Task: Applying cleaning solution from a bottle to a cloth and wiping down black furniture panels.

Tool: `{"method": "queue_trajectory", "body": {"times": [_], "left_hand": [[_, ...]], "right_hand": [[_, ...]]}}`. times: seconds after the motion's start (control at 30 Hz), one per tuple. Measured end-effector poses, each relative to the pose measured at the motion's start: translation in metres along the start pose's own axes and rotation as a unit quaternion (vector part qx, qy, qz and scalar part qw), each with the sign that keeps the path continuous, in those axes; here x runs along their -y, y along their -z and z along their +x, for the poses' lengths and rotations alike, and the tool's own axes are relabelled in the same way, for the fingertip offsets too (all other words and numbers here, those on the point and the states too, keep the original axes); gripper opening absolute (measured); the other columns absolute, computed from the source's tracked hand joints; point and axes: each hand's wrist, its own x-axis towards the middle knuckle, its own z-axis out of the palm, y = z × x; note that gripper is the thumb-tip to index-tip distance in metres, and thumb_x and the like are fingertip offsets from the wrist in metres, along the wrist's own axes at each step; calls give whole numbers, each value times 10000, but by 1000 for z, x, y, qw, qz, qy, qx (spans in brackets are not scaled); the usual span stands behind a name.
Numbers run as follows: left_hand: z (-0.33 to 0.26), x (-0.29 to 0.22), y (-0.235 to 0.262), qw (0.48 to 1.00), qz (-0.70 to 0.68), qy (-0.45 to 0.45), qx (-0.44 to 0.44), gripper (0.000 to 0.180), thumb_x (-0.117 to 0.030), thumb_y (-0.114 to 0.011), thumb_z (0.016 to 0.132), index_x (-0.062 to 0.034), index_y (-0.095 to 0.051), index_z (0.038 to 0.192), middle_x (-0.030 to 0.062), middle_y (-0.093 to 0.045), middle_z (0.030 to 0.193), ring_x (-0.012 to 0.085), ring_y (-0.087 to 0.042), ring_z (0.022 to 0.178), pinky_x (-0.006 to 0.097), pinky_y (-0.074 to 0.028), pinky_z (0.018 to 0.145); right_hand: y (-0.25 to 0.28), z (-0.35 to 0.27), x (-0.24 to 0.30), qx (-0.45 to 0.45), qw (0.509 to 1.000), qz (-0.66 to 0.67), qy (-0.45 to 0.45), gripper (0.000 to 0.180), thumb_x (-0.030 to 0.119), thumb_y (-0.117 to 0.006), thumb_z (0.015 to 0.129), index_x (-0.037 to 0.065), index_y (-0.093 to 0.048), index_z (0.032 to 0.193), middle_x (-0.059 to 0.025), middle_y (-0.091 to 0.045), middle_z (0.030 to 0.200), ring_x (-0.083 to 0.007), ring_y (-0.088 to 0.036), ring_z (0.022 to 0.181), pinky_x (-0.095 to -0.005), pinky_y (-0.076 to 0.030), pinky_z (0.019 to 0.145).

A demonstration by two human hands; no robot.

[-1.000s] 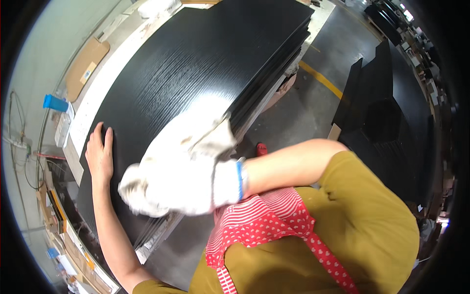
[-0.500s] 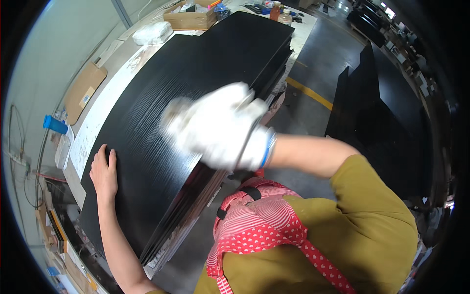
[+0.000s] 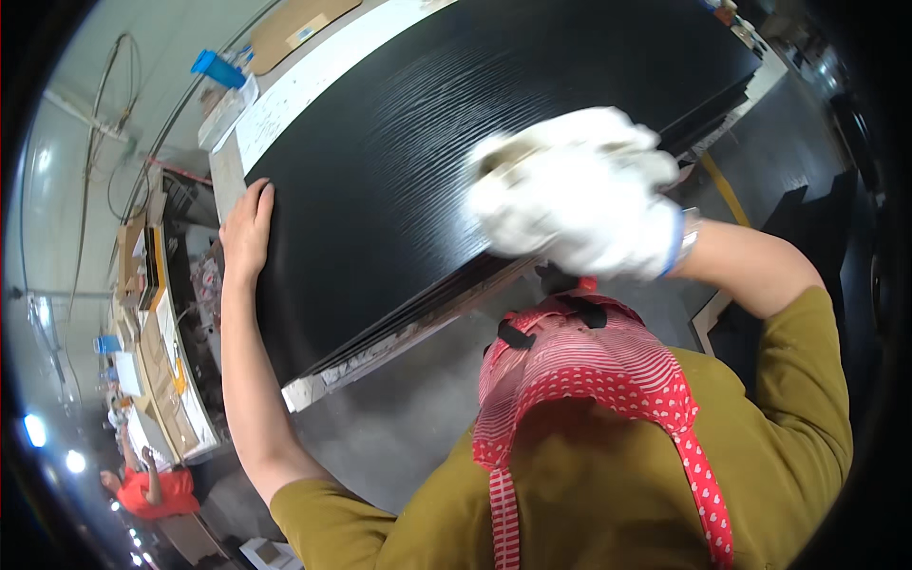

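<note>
A large black panel with a wood-grain texture [image 3: 380, 199] lies on top of a stack of similar dark boards. My bare left hand [image 3: 249, 223] rests at the panel's left end, its fingers stretched out along the edge. Over the panel's near side is my right hand [image 3: 579, 195], in a white work glove and smeared by motion. Its fingers look curled, with a pale, dirty patch at their front; whether that is a pad, a rag or the glove itself I cannot make out. Glossy streaks show on the panel beside the glove.
Behind the panel lie a white, stained work surface [image 3: 313, 71], a tan board [image 3: 299, 33] and a blue bottle [image 3: 218, 69]. A cluttered bench [image 3: 171, 370] runs along the left. A person in a red top [image 3: 161, 492] is at the lower left. Dark panels stand at right.
The view has turned, so the panel appears higher and further right. My right glove is still over the panel's near side, and my left hand stays on its left end.
</note>
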Motion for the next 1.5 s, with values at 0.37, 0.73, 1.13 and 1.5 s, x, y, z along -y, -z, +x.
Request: {"method": "queue_trajectory", "body": {"times": [0.37,0.73,1.13,1.5], "left_hand": [[-28,59,12,999,-40,-1,23,524,-462,-495,964,-78,-538,1317,181,-567,1291,363,-503,1226,405,-380,1026],[-21,78,-4,992,-111,-51,-16,552,-450,-517,955,-55,-504,1341,246,-512,1316,399,-453,1252,429,-344,1073],[-31,78,-7,994,-109,-16,-1,634,-499,-480,961,-54,-440,1412,232,-453,1393,390,-365,1336,427,-288,1125],[-29,78,6,993,-107,-39,-4,559,-431,-502,967,-34,-478,1360,220,-480,1365,375,-421,1298,408,-326,1095]], "right_hand": [[-53,26,2,182,878,-417,152,245,138,-611,783,38,-635,1005,-168,-629,972,-314,-647,897,-430,-525,770],[-267,123,-6,298,831,-373,284,190,70,-655,743,49,-631,930,-166,-627,949,-314,-671,875,-429,-554,709],[-233,103,-13,388,804,-362,269,207,100,-611,756,91,-606,962,-138,-593,986,-303,-649,857,-433,-528,757],[-40,20,30,258,799,-525,136,182,126,-645,700,60,-628,869,-114,-625,872,-299,-641,783,-402,-527,703]]}}
